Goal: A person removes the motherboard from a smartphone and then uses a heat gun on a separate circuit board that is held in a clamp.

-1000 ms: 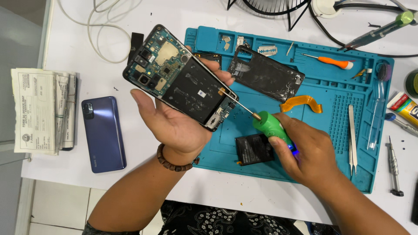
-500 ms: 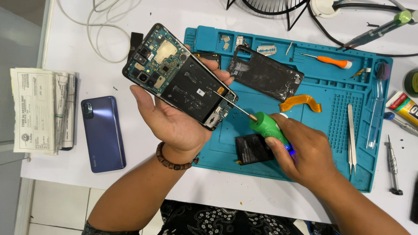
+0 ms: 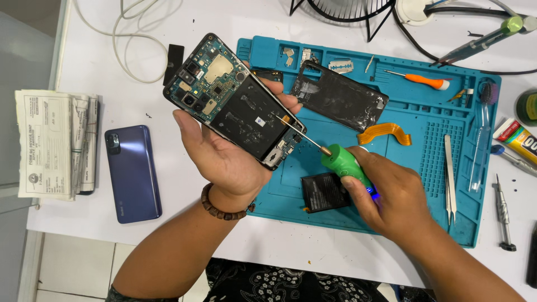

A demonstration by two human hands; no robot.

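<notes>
Step in hand, by my read: screw work on the opened phone (image 3: 238, 103), lower end of the board.

- My left hand (image 3: 224, 156) cups the phone from below, fingers wrapped round both long edges. Phone is tilted, back cover off, camera end pointing away from the blue mat (image 3: 391, 184), lower end over the mat's left part.
- My right hand (image 3: 391, 196) is closed round the green electric screwdriver (image 3: 347, 165), above the mat's centre. A blue light shows at the grip. The bit runs up-left and its tip sits at the phone's lower edge, approx. at a screw; the screw head is too small to confirm.

Next move calls for: bit kept square to the screw, light axial pressure, phone held steady, no slip across the board.

Containers:
- Mat tray pockets, top left corner: small metal parts, prob. shields or brackets; screws not discernible.
- Mat surface: black back cover (image 3: 338, 100) upper centre, orange flex cable (image 3: 386, 133) right of it, battery (image 3: 324, 192) near the front edge, tweezers (image 3: 449, 173) to the right side.
- Off the mat, to its left: a second, purple phone (image 3: 133, 173).
</notes>
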